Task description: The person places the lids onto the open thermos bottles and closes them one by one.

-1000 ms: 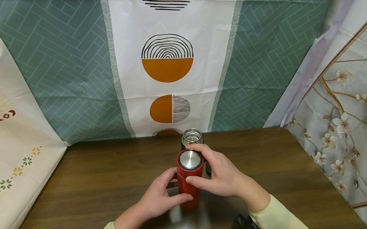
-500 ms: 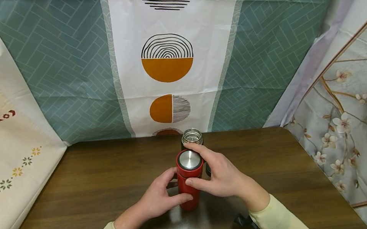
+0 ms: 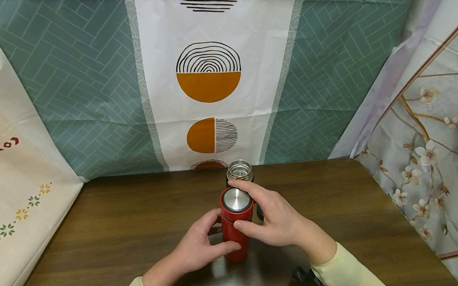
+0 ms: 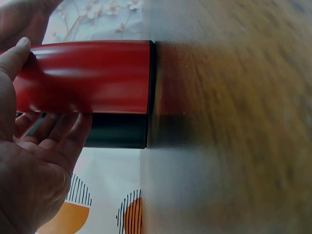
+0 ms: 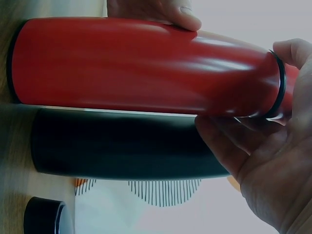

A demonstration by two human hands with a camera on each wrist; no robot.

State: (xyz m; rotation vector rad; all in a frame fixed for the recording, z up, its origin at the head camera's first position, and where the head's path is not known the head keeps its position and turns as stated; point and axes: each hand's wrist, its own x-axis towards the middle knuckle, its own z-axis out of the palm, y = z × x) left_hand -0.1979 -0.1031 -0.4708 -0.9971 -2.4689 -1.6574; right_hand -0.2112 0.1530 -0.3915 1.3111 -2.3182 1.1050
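A red thermos stands upright on the table, its lid seated on top with a brushed-metal disc. My left hand grips the body from the left, thumb in front and fingers behind. From the right, my right hand holds the lid between the thumb and the fingers. Directly behind is a dark thermos, upright and uncapped, with a bare steel mouth. Beside its base a black cap sits on the table, mostly hidden by my right hand in the head view.
The brown wooden table spreads to both sides of the thermoses. A patterned curtain hangs along its back edge. Cloths close off the left and right sides.
My right hand's fingers and thumb have shifted slightly around the lid. The left hand and both thermoses stay essentially in place.
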